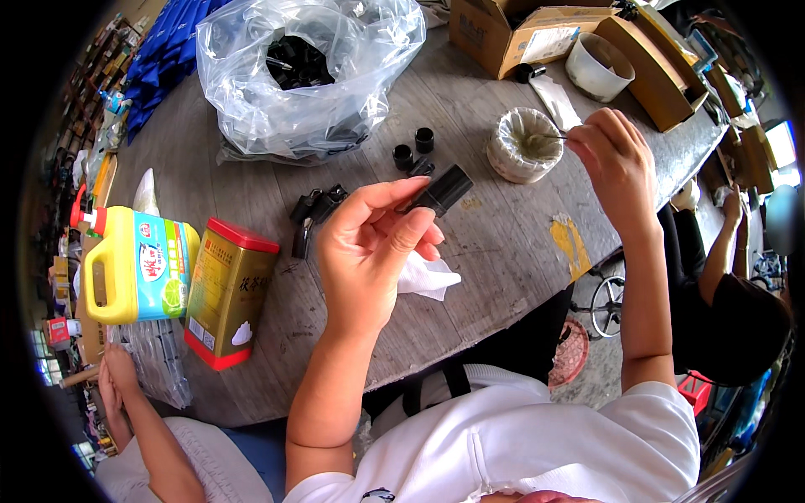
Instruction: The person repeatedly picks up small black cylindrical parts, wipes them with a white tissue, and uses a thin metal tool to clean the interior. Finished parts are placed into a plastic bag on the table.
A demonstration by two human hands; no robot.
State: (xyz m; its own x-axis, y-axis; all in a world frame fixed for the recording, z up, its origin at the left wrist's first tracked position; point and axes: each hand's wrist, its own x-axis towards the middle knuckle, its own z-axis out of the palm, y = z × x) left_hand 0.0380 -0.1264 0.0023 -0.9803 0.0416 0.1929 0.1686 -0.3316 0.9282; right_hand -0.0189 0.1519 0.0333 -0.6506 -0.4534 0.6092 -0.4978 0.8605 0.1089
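Table: a grey wood-grain table [503, 251], its edge curving along the near side, with a torn yellow patch [570, 247] near that edge
Room: cluttered shelves and boxes beyond the left end, grey floor [594, 365] and a spoked wheel [608, 306] past the right edge
Co-workers: a person's clasped hands [119, 381] at lower left; a person in black [746, 318] at far right
Left hand: the left hand [373, 230] pinches a black tube [449, 189] between thumb and fingers, raised over the middle of the table
Right hand: the right hand [616, 151] grips a thin stick [549, 136] in closed fingertips, its far end at the mouth of the cup [511, 166]
Far side: a big bag [235, 92] of black parts [298, 63], a carton [478, 33], a white tub [604, 75]
Left side: a yellow jug [113, 277] just beside a tin [226, 277]
In the way: the left hand covers part of a tissue [432, 277]; two caps [413, 148] stand just beyond it, loose pieces [314, 205] to its left
Materials: bag of clear crinkled plastic; cup round, lined with wrinkled film, pale paste inside; tube smooth and cylindrical; tin boxy, gold with red lid and base
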